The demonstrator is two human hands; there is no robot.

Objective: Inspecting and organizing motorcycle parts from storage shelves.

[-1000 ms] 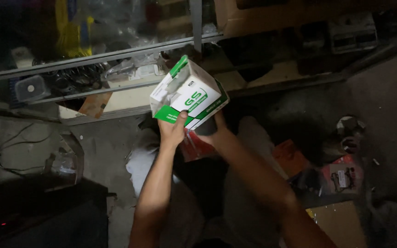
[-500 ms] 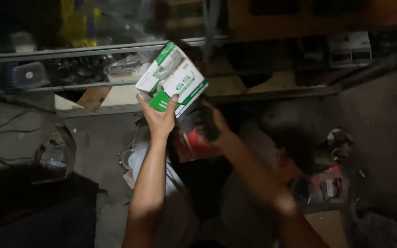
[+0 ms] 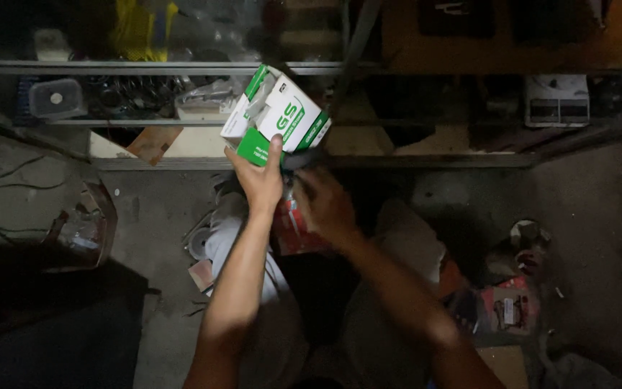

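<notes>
A dim workshop floor is seen from above, with metal shelving [image 3: 181, 66] running across the top. To the far left of the grip, a loose dark cable [image 3: 8, 194] lies curled on the concrete, and a clear plastic tub [image 3: 55, 97] sits on the shelf above it.

The white and green cardboard box [image 3: 275, 119] is held up in front of the shelf edge by the left hand [image 3: 257, 180], whose fingers are wrapped beneath its lower corner with the thumb pressed up against the green front face. Compared with a second ago, the box has been lifted higher and tilted further, and its top flap now stands open at the upper left. Both hands were on it then; now it is carried by the left hand alone.

Just right of the grip, the right hand [image 3: 325, 205] has been drawn down away from the box and is blurred by motion; whether its fingers are curled or spread cannot be told. It seems the box has been opened.

Lower right of the grip, small red and white packets [image 3: 502, 306] lie scattered on the floor.
</notes>
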